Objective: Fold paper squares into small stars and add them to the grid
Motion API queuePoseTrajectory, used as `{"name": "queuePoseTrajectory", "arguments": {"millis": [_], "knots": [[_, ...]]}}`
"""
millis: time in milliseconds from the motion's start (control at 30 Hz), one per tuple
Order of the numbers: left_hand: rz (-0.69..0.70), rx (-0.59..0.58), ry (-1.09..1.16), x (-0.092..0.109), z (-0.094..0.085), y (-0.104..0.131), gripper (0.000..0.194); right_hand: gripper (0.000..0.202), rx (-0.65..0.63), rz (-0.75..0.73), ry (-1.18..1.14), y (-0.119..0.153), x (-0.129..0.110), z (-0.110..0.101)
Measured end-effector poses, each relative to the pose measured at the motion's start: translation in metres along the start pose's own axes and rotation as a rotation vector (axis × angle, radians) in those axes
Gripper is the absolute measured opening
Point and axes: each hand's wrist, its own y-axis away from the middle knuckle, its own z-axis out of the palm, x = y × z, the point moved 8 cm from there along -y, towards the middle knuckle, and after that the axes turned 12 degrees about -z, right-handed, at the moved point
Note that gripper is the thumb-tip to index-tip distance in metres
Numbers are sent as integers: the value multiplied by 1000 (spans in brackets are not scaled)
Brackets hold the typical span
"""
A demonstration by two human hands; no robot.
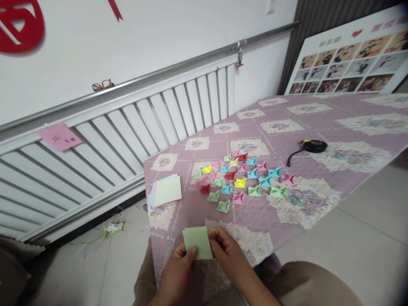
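Near the tabletop (191,208) edge, your left hand (180,265) grips the folded green paper (195,238) and your right hand (228,253) pinches its side; match the layers squarely before creasing.

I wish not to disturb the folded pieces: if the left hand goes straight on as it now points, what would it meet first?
Beyond the green paper it holds, the left hand would probably meet the nearest green folded piece, though depth is unclear.
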Motion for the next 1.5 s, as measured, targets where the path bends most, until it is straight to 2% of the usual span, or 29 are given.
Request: {"name": "queuePoseTrajectory", "arguments": {"millis": [167,367,500,700,833,1067,1267,1367,1500], "knots": [[8,14,-30,2,-5,-2,30,23,-92,-31,3,0,-5,5],[47,43,-183,2,-12,-3,30,25,-13,-11,127,-3,0,-1],[65,45,-230,6,-10,-3,39,25,-6,4,139,-4,3,-2],[80,112,-117,20,-18,-5,57,28,-61,-15,151,-2,5,3],[51,156,-166,22,-23,-4,46,27,-41,-4,124,-2,6,3],[62,139,-347,21,-16,-3,31,29,13,-17,103,-2,0,-4],[82,48,-406,31,0,2,35,26,-80,-97,292,-1,-6,2],[53,86,-417,34,1,3,36,26,-136,-154,352,1,-7,9],[39,130,-441,33,-1,3,31,26,-140,-198,391,3,-11,11]]}}
